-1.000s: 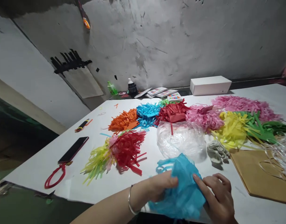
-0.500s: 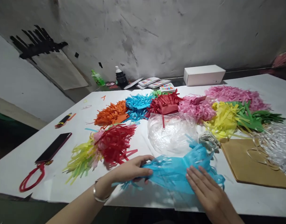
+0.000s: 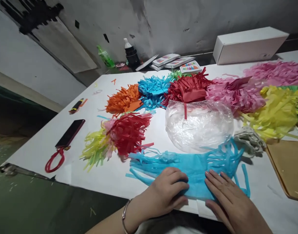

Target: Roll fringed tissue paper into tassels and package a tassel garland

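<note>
Blue fringed tissue paper lies spread at the table's near edge, its plain middle flat and its cut strips fanning out to both sides. My left hand, with a bracelet on the wrist, rests on its lower left part, the fingers curled; whether they pinch the paper is hidden. My right hand lies flat on the lower right part, fingers stretched out. Just beyond the blue paper sits a clear plastic bag with white contents and a red strip on top.
Fringed bunches in red, orange, pink and yellow surround the bag. A phone lies left, brown paper right. A white box stands at the back.
My left hand has moved right, from the strips' left end to the paper's middle. The blue paper now lies flatter and wider. The view has shifted and come closer.
</note>
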### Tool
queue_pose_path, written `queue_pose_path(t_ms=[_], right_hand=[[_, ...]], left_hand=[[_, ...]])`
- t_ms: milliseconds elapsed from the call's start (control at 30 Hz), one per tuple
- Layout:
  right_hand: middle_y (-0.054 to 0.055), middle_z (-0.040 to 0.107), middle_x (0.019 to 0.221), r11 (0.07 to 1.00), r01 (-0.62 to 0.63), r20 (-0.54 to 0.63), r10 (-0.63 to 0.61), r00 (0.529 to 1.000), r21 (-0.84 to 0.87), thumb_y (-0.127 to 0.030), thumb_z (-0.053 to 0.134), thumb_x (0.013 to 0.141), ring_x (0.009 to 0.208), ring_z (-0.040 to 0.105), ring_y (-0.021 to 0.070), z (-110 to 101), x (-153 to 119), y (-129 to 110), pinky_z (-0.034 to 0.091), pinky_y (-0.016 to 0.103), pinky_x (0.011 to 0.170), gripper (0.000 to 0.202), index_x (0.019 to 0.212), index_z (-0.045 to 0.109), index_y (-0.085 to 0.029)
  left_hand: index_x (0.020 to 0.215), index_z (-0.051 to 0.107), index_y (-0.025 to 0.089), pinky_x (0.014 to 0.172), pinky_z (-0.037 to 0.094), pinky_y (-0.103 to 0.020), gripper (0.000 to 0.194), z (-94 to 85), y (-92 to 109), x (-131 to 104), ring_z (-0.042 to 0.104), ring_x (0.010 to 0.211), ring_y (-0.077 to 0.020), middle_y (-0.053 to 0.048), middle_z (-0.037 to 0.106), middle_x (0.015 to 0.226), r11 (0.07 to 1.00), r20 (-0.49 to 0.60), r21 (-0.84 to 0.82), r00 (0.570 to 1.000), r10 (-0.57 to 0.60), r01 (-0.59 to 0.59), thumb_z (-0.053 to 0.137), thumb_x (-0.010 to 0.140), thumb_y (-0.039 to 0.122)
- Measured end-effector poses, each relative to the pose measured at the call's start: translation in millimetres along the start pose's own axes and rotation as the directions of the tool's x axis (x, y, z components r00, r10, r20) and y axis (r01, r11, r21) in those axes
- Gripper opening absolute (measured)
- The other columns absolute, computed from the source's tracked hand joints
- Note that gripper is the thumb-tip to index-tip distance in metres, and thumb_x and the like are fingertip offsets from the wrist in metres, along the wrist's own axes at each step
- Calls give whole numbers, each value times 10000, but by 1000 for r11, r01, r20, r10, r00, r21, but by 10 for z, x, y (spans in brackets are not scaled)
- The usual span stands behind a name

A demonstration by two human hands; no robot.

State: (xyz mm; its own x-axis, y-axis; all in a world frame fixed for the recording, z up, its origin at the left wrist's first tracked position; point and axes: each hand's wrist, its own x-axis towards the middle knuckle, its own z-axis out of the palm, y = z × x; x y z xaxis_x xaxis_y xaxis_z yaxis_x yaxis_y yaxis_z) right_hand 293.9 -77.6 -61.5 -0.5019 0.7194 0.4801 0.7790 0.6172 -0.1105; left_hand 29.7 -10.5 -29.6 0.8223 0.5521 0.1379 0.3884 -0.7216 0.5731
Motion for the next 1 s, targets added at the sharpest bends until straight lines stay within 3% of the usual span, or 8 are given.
queue_pose_path(t_ms=[67,267,400,500,567,800,1000], right_hand=[[103,669,1310,999,-15,-23,16,1000,40,-326,592,967,1265,592,243,-55,22,-4,391,393,1156,333,1234,677,-146],[76,733,1139,971,-88,-20,95,995,223,-136,589,939,1129,649,203,-114,77,-61,438,363,1083,217,1110,719,-165],[82,726,1152,970,-97,15,96,995,223,-234,617,947,1146,634,221,-140,75,-67,425,385,1089,194,1099,717,-165],[69,734,1122,967,-94,11,94,995,238,-105,565,941,1143,626,202,-132,78,-69,382,392,1113,219,1093,711,-164],[61,735,1096,957,-100,5,103,995,272,-45,544,923,1128,625,190,-116,83,-69,367,390,1118,257,1087,703,-163],[41,714,1048,927,-205,45,201,979,315,-131,535,946,1062,636,191,-118,127,-71,393,375,1071,179,1040,665,-208],[63,686,1067,916,-209,77,195,978,343,-122,532,940,1092,599,203,-151,157,-76,328,382,1102,178,1068,641,-182]], left_hand=[[1149,608,188,996,443,-376,228,-20,-27,-27,587,1118,-235,-107,667,1183,997,1,-70,1000,-31,31,605,956,310],[1125,619,185,1002,440,-378,181,-81,-35,-44,581,1126,-236,-108,661,1213,985,-1,-159,998,-62,61,600,955,246],[1106,626,190,1005,439,-370,156,-36,-60,-63,581,1133,-226,-99,665,1216,978,-40,-203,997,-64,55,565,963,182],[1091,629,195,1008,437,-366,153,-6,-90,-83,580,1142,-219,-92,661,1235,974,-73,-225,996,-54,36,552,964,156],[1085,633,199,1001,442,-365,151,-7,-96,-86,582,1140,-219,-91,662,1237,972,-72,-230,996,-58,40,550,966,156],[1077,648,198,982,454,-372,152,-74,-48,-48,595,1115,-228,-97,677,1212,972,-48,-227,996,-77,65,526,1001,248],[1106,625,195,974,449,-388,157,-40,-39,-30,594,1116,-231,-96,672,1219,974,-76,-214,993,-87,68,583,978,275]])
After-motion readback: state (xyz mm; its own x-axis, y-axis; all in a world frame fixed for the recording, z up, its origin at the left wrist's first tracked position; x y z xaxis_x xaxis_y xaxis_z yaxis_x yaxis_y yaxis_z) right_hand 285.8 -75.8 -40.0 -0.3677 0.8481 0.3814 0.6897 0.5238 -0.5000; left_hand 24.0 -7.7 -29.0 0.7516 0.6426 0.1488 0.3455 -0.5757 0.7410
